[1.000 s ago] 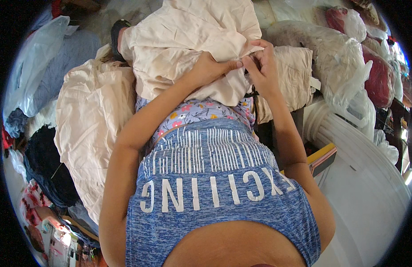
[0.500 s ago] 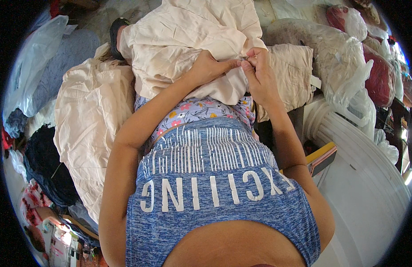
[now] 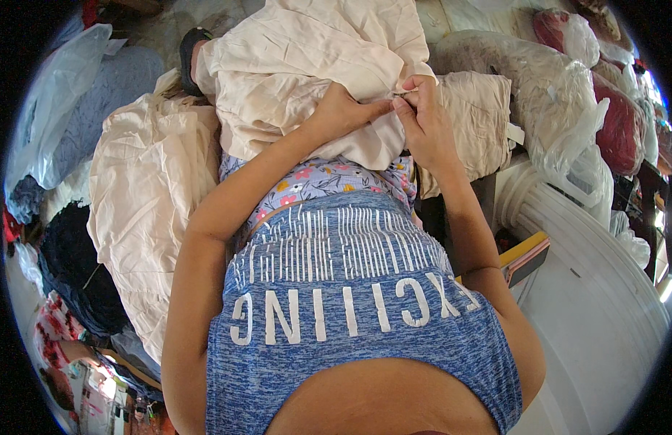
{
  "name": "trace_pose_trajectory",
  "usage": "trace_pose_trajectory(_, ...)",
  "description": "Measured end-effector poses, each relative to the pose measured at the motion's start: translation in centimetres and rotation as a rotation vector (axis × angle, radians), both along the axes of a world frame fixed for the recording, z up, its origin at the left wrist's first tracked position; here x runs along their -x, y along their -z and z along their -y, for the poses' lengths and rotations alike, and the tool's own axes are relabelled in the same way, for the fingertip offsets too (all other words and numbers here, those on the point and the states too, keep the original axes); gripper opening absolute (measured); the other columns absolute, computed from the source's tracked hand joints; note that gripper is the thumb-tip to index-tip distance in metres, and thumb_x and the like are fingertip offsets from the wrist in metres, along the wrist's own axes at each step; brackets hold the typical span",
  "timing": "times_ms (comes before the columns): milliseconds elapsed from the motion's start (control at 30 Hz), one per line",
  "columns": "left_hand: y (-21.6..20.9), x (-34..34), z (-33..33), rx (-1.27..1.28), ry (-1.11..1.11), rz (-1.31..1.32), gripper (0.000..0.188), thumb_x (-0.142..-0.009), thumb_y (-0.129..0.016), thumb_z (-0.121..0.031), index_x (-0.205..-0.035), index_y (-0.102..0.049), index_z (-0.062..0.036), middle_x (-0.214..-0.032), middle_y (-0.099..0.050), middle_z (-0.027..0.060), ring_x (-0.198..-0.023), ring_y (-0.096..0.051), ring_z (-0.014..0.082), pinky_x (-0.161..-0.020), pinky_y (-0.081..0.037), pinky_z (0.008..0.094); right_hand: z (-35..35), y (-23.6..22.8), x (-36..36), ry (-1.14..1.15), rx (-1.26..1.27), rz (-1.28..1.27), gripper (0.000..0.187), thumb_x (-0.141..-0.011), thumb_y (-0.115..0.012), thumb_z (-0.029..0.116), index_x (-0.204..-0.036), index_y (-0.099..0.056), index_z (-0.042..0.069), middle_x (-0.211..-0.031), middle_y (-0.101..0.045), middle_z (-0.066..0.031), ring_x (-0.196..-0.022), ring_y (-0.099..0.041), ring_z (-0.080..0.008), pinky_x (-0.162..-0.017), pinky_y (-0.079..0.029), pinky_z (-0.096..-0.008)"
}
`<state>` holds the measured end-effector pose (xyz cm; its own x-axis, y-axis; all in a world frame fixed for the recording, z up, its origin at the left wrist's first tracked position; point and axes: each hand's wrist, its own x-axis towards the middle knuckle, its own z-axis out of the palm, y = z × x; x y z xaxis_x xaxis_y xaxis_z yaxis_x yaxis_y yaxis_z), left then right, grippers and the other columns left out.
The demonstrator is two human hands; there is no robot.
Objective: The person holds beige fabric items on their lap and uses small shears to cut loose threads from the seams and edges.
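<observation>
A large cream cloth (image 3: pixel 270 65) lies bunched over my lap and knees. My left hand (image 3: pixel 343 114) is closed on its fold, thumb stretched toward the right hand and the other fingers tucked under the fabric. Just right of that thumb, my right hand (image 3: pixel 426 125) is closed in a pinch at the cloth's edge. Between its thumb and forefinger shows a small, thin, dark metallic thing (image 3: pixel 400 95), too small to name. The fingertips of both hands nearly meet there.
More cream cloth (image 3: pixel 151 174) is heaped at my left, and a folded beige pile (image 3: pixel 470 123) at my right. Stuffed clear plastic bags (image 3: pixel 561 109) stand beyond it. A white plastic chair (image 3: pixel 597 312) is on the right. Dark cloth (image 3: pixel 78 268) lies at the left.
The right fingertips have shifted slightly up and away from the left thumb, and the small metallic thing shows more. The left hand has barely moved.
</observation>
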<state>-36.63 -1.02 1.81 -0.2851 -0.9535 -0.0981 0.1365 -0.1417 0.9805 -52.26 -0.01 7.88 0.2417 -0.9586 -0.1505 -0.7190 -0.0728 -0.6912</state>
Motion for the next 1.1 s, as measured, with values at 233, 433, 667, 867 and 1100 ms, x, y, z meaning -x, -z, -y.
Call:
trace_pose_trajectory(233, 0.1, 0.1, -0.1, -0.013, 0.007, -0.017, 0.032, -0.071, -0.072, -0.015, -0.096, -0.061, 0.0018, -0.09, -0.064, 0.0072, -0.083, -0.058, 0.0144, -0.074, -0.047, 0.0281, 0.1, 0.1, 0.0, 0.008, 0.01, -0.004, 0.023, -0.087, -0.048, 0.019, -0.103, -0.037, 0.006, -0.081, -0.06, -0.0182, -0.075, -0.059, -0.0385, -0.063, -0.043, -0.0453)
trace_pose_trajectory(433, 0.8, 0.3, 0.0, 0.104, -0.023, -0.039, 0.029, -0.072, -0.072, -0.014, -0.094, -0.061, 0.0015, -0.082, -0.062, 0.0041, -0.07, -0.056, 0.0092, -0.06, -0.046, 0.0234, -0.2, 0.5, 0.3, 0.011, 0.017, 0.022, 0.021, -0.086, -0.05, 0.018, -0.099, -0.039, 0.006, -0.078, -0.059, -0.017, -0.072, -0.059, -0.0361, -0.06, -0.043, -0.0426)
trace_pose_trajectory(667, -0.9, -0.3, 0.0, -0.115, 0.039, -0.023, 0.023, -0.075, -0.071, -0.018, -0.088, -0.064, -0.0002, -0.073, -0.062, 0.0003, -0.059, -0.054, 0.007, -0.052, -0.044, 0.0221, 0.3, 0.8, 2.1, 0.011, -0.096, 0.232, 0.029, -0.085, -0.056, 0.018, -0.11, -0.044, 0.007, -0.075, -0.061, -0.0087, -0.067, -0.061, -0.0183, -0.056, -0.043, -0.0317)
trace_pose_trajectory(867, -1.1, -0.4, 0.0, -0.18, 0.079, 0.016, 0.025, -0.075, -0.07, -0.013, -0.094, -0.06, 0.0004, -0.08, -0.062, 0.0019, -0.07, -0.056, 0.0087, -0.059, -0.045, 0.0228, 1.5, 2.2, 2.0, -0.028, 0.256, 0.076, 0.012, -0.08, -0.058, 0.011, -0.091, -0.056, 0.007, -0.076, -0.063, -0.0072, -0.067, -0.062, -0.0216, -0.058, -0.046, -0.0306)
trace_pose_trajectory(1100, -1.2, -0.6, 0.4, -0.238, 0.181, -0.013, 0.023, -0.075, -0.068, -0.012, -0.093, -0.06, 0.0008, -0.081, -0.062, 0.0023, -0.072, -0.056, 0.0086, -0.062, -0.046, 0.0244, 4.0, 2.1, 0.8, 0.043, 0.282, 0.107, 0.014, -0.078, -0.058, 0.011, -0.092, -0.056, 0.009, -0.076, -0.063, -0.0083, -0.067, -0.061, -0.0238, -0.057, -0.045, -0.0291)
